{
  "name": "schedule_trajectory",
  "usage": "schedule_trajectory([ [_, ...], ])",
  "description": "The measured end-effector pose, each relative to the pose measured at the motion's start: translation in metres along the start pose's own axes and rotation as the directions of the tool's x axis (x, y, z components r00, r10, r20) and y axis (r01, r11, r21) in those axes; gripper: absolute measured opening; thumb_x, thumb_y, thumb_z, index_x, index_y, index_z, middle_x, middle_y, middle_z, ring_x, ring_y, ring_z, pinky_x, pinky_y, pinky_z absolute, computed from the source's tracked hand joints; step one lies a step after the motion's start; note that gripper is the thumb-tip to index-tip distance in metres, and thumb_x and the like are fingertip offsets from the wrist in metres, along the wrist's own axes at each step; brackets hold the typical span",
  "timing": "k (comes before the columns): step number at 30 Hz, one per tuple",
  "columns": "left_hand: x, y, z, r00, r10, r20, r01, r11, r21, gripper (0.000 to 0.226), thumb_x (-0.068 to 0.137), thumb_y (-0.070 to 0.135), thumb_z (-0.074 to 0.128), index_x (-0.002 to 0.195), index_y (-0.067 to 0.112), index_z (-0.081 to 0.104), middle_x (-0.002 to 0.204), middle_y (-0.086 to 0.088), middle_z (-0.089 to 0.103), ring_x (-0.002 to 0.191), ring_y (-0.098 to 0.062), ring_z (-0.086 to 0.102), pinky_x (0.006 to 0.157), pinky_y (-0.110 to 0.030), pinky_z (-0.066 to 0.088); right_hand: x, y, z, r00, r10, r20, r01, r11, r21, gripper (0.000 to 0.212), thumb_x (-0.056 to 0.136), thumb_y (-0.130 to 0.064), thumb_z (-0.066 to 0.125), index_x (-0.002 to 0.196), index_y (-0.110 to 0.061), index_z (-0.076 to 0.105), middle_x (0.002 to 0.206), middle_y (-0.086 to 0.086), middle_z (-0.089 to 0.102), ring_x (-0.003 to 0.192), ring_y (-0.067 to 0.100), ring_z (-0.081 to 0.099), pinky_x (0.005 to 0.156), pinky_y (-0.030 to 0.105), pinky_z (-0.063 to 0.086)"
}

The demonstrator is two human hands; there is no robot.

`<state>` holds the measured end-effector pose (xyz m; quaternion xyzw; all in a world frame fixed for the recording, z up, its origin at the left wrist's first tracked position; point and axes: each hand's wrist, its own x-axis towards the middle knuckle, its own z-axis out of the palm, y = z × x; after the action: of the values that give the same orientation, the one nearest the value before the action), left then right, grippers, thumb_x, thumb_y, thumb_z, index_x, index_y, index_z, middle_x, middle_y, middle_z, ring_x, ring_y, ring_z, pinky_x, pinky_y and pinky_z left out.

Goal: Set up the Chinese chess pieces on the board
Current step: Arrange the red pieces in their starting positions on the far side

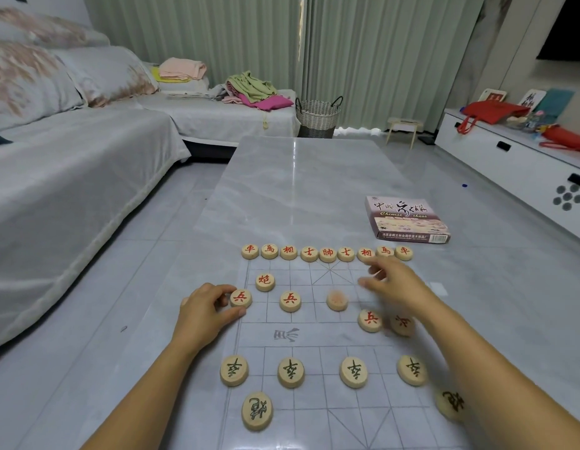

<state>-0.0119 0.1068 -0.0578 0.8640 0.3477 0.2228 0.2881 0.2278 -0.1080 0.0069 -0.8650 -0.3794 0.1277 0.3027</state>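
The board (319, 396), a thin clear sheet with printed lines, is lying flat on the pale table (298, 190), and a person is reaching both bare arms over it. The left hand (205, 311) is resting at the left edge of the board. Its grip is narrow and is holding a red soldier (240, 298), with thumb and fingertips touching the rim of the disc. The right hand (397, 285) is hovering over the far right part of the board. It is blurred, but its grip is looking wide, the fingers (374, 273) stretched out with nothing between them. A row of nine red pieces (327, 253) is standing along the far line. A red cannon (265, 281) is sitting just behind the held soldier. A second red soldier (290, 300), a blurred disc (337, 300) and a third red soldier (369, 319) are lying further to the right. Four black soldiers (290, 371) are lining up on the near side, and a black cannon (257, 410) is sitting nearer, on the left. Another black piece (449, 402) is lying at the right edge, just beside the right forearm. The chess box (408, 219) is lying on the table, well apart from the pieces.
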Motion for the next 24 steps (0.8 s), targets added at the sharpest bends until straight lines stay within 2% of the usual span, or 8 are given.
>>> schedule_trajectory([
  [1,0.000,0.000,0.000,1.000,0.000,0.001,0.000,1.000,0.003,0.038,0.073,0.034,0.073,0.108,0.025,0.062,0.085,0.005,0.056,0.083,-0.014,0.052,0.084,-0.043,0.045,-0.001,0.005,-0.010,1.000,0.016,-0.025,-0.018,0.999,-0.049,0.040,0.085,-0.027,0.063,0.121,-0.012,0.055,0.106,0.000,0.055,0.090,0.012,0.050,0.076,0.024,0.037],
  [3,0.000,0.001,0.000,1.000,0.001,0.001,-0.002,1.000,0.010,0.038,0.073,0.034,0.073,0.108,0.025,0.061,0.085,0.005,0.056,0.082,-0.014,0.051,0.083,-0.042,0.045,-0.007,0.011,-0.020,0.997,0.056,0.057,-0.046,0.986,-0.158,0.034,0.083,-0.029,0.065,0.112,-0.013,0.059,0.102,0.000,0.057,0.089,0.013,0.052,0.075,0.024,0.040],
  [6,0.000,0.002,0.000,1.000,-0.002,-0.004,0.002,1.000,0.014,0.037,0.072,0.034,0.073,0.106,0.025,0.061,0.083,0.006,0.055,0.081,-0.014,0.051,0.082,-0.041,0.044,-0.023,0.009,-0.009,0.959,0.085,0.269,-0.016,0.969,-0.247,0.045,0.077,-0.036,0.069,0.116,-0.021,0.053,0.106,-0.002,0.053,0.094,0.014,0.054,0.083,0.027,0.047],
  [8,-0.001,0.003,-0.001,1.000,-0.004,-0.005,0.004,1.000,0.005,0.037,0.072,0.034,0.074,0.105,0.025,0.060,0.082,0.008,0.054,0.079,-0.013,0.050,0.081,-0.042,0.044,-0.030,0.006,0.003,0.947,0.056,0.316,0.049,0.947,-0.317,0.052,0.075,-0.037,0.070,0.120,-0.025,0.049,0.114,-0.003,0.048,0.104,0.017,0.051,0.091,0.031,0.045],
  [11,-0.002,0.002,-0.002,1.000,-0.004,-0.009,0.004,1.000,-0.013,0.035,0.071,0.033,0.075,0.102,0.026,0.060,0.080,0.009,0.054,0.077,-0.010,0.050,0.080,-0.042,0.045,-0.030,0.007,0.008,0.968,-0.012,0.249,0.105,0.926,-0.363,0.042,0.079,-0.032,0.066,0.117,-0.023,0.053,0.114,-0.002,0.047,0.109,0.020,0.049,0.093,0.030,0.041],
  [16,-0.002,0.001,-0.001,1.000,-0.005,-0.011,0.005,1.000,-0.026,0.037,0.071,0.032,0.075,0.103,0.026,0.059,0.080,0.006,0.055,0.076,-0.011,0.052,0.079,-0.042,0.046,-0.012,0.028,-0.030,0.994,0.025,-0.109,-0.041,0.988,-0.149,0.038,0.082,-0.019,0.062,0.119,-0.013,0.057,0.115,0.004,0.052,0.101,0.018,0.053,0.085,0.024,0.040],
  [21,-0.001,-0.001,0.000,1.000,-0.006,-0.014,0.006,1.000,-0.016,0.038,0.070,0.034,0.076,0.103,0.026,0.058,0.079,0.006,0.054,0.076,-0.011,0.050,0.077,-0.038,0.042,-0.011,0.037,-0.014,0.999,-0.002,0.046,0.011,0.982,-0.190,0.039,0.079,-0.020,0.068,0.116,-0.014,0.057,0.112,0.001,0.055,0.099,0.017,0.053,0.086,0.025,0.043],
  [24,-0.001,-0.001,0.000,1.000,-0.003,-0.016,0.003,1.000,-0.010,0.038,0.070,0.034,0.076,0.103,0.026,0.059,0.079,0.006,0.055,0.076,-0.011,0.051,0.077,-0.038,0.042,-0.009,0.039,-0.007,0.996,0.006,0.084,0.008,0.987,-0.161,0.039,0.077,-0.020,0.072,0.114,-0.016,0.058,0.105,-0.004,0.051,0.094,0.013,0.049,0.081,0.021,0.038],
])
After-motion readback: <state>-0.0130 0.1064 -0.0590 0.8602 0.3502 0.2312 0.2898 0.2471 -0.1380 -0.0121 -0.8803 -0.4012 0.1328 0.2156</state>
